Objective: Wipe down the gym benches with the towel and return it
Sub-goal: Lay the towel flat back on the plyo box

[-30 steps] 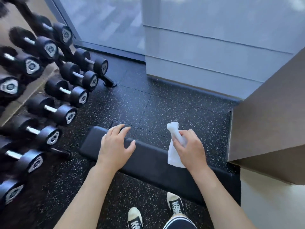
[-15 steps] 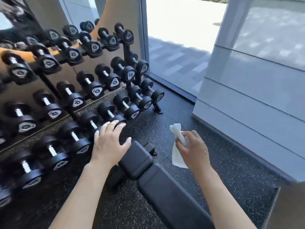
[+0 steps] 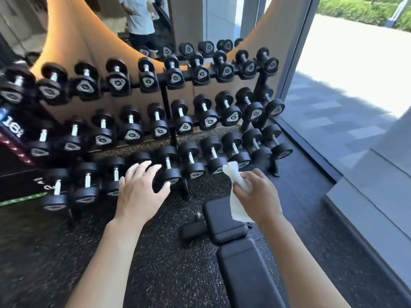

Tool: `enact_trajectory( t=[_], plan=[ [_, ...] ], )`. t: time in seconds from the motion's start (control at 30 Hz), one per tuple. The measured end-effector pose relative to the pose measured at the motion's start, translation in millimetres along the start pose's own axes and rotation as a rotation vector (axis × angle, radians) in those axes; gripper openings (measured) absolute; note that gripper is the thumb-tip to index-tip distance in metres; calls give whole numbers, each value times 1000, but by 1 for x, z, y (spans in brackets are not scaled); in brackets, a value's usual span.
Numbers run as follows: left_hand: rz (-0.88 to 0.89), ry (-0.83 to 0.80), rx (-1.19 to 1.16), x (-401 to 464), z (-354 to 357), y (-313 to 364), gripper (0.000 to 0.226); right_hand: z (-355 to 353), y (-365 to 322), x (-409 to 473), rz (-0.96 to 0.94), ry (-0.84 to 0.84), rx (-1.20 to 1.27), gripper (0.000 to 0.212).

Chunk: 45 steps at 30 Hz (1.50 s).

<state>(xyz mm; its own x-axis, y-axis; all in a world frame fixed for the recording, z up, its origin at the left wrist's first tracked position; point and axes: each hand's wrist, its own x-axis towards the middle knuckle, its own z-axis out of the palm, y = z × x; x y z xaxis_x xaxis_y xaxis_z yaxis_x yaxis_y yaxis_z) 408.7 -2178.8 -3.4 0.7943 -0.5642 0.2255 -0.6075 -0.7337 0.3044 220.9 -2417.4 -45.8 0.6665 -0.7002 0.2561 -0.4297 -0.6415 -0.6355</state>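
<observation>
A black padded bench (image 3: 244, 270) runs along the speckled floor (image 3: 166, 263). Above its far end, the right hand (image 3: 259, 196) grips a white towel (image 3: 239, 201). The left hand (image 3: 140, 190) hovers spread and relaxed, holding nothing. Beyond stands a dumbbell rack (image 3: 166, 112).

dumbbell rack (image 3: 164, 121) blocks fwd | floor (image 3: 155, 252) open L of bench (image 3: 242, 263)

The bench (image 3: 240, 258) lies on the floor (image 3: 155, 263), before the dumbbell rack (image 3: 169, 121). Behind the rack is a mirror (image 3: 144, 25), and to its right a window (image 3: 355, 74). The towel (image 3: 238, 196) is in the right hand (image 3: 260, 196), above the bench end.
</observation>
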Motion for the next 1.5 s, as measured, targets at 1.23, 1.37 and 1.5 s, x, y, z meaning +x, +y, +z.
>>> enact_trajectory(
  t=[1.23,1.37,1.5],
  plan=[
    [-605,155,-31,-28,-140,-543,56,440,-487,26,-481,-503,118,16],
    [-678,193,-36,-7,-143,-581,55,483,-520,54,-502,-549,127,16],
    [-730,227,-28,28,-146,-614,54,530,-553,91,-528,-607,174,14]
  ],
)
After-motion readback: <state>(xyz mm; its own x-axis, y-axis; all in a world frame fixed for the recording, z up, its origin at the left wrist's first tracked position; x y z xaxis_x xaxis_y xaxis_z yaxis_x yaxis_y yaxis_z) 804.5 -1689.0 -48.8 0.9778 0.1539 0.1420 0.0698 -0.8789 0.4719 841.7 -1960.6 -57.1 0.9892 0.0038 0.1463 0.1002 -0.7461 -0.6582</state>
